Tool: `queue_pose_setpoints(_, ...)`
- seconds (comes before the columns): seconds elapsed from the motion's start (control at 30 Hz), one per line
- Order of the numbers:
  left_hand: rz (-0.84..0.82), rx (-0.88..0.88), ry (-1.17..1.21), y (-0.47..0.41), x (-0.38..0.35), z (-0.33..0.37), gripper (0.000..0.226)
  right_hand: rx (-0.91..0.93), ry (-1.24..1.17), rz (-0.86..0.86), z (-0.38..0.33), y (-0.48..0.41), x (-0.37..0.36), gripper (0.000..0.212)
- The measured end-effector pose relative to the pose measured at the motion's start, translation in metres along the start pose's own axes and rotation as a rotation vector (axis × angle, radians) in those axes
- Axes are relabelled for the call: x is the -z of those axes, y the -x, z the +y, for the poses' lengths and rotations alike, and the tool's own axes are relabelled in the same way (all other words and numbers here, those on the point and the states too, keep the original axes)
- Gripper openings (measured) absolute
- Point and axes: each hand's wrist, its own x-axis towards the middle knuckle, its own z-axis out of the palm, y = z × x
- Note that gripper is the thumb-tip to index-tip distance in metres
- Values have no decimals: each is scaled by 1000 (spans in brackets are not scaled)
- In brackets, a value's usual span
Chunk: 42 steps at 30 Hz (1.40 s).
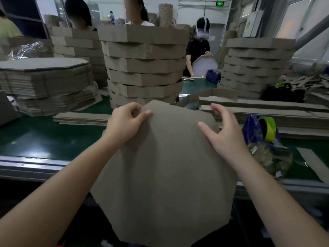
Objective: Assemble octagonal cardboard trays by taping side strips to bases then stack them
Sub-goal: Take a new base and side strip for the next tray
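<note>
One-handed pinch on octagonal base [165,166] by left hand [124,125]; right hand [227,136] spread loose, grasping nothing. Lay flat on surface [44,139], then square side strip [276,108] before taping.

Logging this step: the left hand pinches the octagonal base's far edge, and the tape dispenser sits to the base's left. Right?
Not quite. The head view shows the tape dispenser on the right of the octagonal base, near the right hand. The left hand does pinch the base's far edge.
</note>
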Motion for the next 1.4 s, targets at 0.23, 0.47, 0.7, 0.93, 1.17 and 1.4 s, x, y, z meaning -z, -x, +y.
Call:
queue_pose_setpoints(0.23, -199, -98, -82, 38, -24, 8, 23, 93, 206, -375, -17, 5, -13, 30)
queue_pose_setpoints(0.47, -439, -73, -2, 28, -20, 0, 33, -155, -87, -614, -8, -15, -15, 31)
queue_pose_setpoints(0.7, -706, -73, 103, 11, -16, 4, 26, -207, 173, -703, 39, -88, -56, 24)
queue_pose_setpoints(0.93, -831, -54, 221, -2, -19, 8, 26, -49, 785, -847, 90, -137, -115, 76)
queue_pose_setpoints(1.17, -854, -14, 304, -6, -19, 4, 24, -92, 723, -813, 106, -143, -112, 65)
queue_pose_setpoints(1.4, -927, 59, 318, -9, -20, -3, 46, -99, 575, -635, 95, -140, -100, 65)
